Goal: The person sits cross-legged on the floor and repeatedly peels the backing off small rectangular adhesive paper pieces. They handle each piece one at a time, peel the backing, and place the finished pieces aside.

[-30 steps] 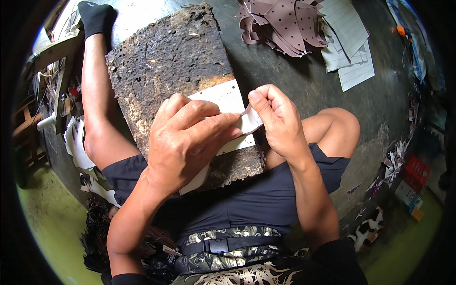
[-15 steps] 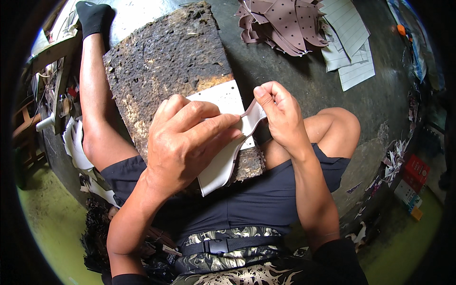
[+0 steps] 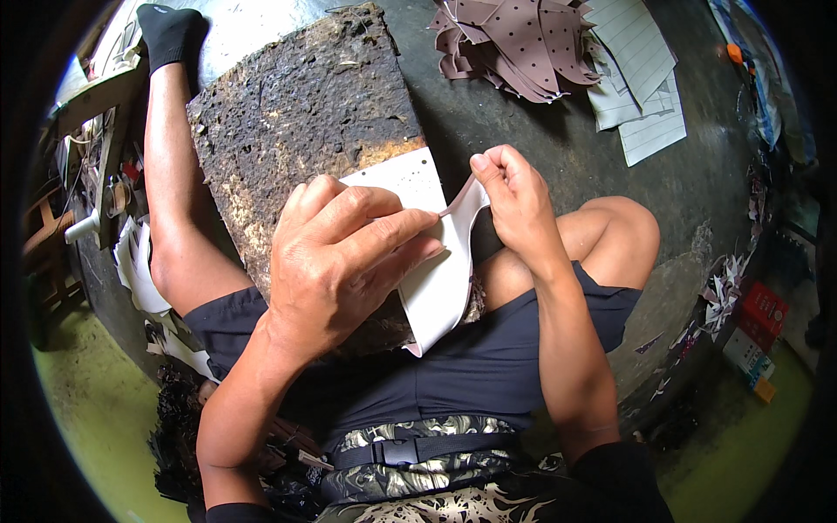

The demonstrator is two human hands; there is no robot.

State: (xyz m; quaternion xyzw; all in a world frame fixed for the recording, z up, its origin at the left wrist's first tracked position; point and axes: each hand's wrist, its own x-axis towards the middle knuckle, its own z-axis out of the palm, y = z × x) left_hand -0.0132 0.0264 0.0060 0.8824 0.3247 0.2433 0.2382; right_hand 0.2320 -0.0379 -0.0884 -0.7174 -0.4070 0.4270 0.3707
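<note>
A flexible strip [image 3: 445, 288], white with a pinkish side, hangs in a bend over the near edge of a rough, dark board [image 3: 301, 105]. My left hand [image 3: 336, 253] is over the board, its index finger and thumb closed on the strip's folded edge; its other fingers are curled. My right hand [image 3: 519, 192], just off the board's right side, pinches the strip's upper right end between thumb and fingers. Under the strip, a white sheet [image 3: 401, 174] with dark dots lies on the board, partly hidden by my left hand.
Beyond the board's right corner, a pile of brownish-pink dotted pieces [image 3: 523, 44] lies on the dark floor [image 3: 558, 144], with lined white sheets [image 3: 649, 96] next to it. A red box [image 3: 761, 314] and scraps [image 3: 724, 283] lie far right. My legs surround the board.
The strip's lower end has swung to the right and now shows more of its white face. Both hands stay nearly in place, gripping it.
</note>
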